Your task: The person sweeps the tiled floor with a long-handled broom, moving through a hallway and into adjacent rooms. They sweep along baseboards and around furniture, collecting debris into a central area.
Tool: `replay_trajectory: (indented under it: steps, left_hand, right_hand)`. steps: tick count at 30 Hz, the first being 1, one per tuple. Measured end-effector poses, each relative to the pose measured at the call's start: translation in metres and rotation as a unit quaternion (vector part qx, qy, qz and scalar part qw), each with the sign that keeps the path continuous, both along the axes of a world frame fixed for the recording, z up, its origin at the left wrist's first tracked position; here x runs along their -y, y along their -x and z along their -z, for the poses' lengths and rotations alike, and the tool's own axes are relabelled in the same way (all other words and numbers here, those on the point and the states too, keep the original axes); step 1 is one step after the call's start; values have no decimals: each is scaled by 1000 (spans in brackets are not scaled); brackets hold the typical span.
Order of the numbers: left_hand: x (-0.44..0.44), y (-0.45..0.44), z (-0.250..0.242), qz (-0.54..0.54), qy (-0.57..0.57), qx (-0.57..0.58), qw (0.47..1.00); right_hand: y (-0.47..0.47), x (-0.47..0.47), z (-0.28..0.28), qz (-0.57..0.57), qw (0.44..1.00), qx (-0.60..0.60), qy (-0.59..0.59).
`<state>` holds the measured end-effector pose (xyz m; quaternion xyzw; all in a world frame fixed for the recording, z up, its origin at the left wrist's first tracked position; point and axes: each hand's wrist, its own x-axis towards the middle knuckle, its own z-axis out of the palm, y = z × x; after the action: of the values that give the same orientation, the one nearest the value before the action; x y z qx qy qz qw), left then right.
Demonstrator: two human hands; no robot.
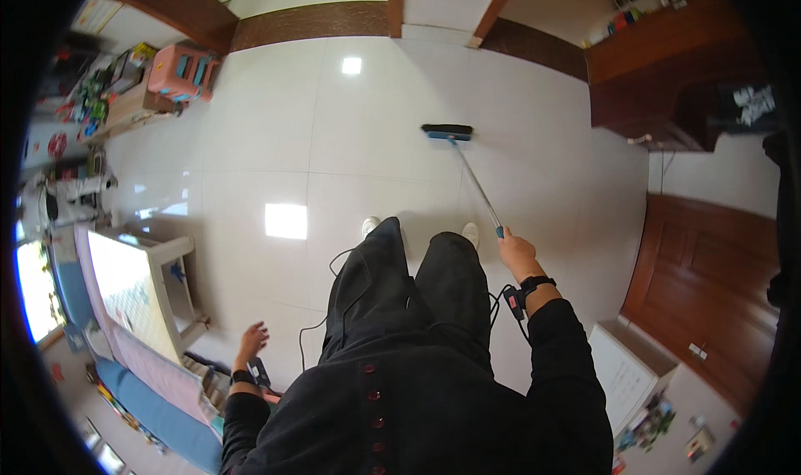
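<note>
My right hand (517, 253) grips the upper end of a broom handle (479, 187), a metal pole with a blue grip. The pole slants away and to the left across the tiles. At its far end, the blue broom head (447, 132) with dark bristles rests on the pale tiled floor (263, 130). My left hand (253, 339) hangs at my left side with its fingers loosely apart, holding nothing. A dark band with a small device sits on each wrist.
A white table (134, 274) and a blue and pink sofa (156, 406) stand to the left. Ahead left is a pink stool (181, 73). On the right are a dark wooden cabinet (651, 93), a brown door (701, 287) and a white cabinet (626, 375). Cables (303, 337) hang beside my legs.
</note>
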<state>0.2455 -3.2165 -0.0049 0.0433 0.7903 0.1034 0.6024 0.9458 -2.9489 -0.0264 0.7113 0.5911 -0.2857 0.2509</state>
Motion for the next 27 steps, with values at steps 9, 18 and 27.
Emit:
replay_trajectory:
  steps: [9,18,27]
  left_hand:
    - [-167,49,-27,143,-145,-25,979]
    - [-117,52,-15,302,-88,17,949]
    - [-60,108,-31,305,-52,-38,950]
  right_hand:
    - [25,201,-26,106,993,8,46]
    - [65,461,-51,228,963,38,138]
    - [142,614,-95,274,944,23,183]
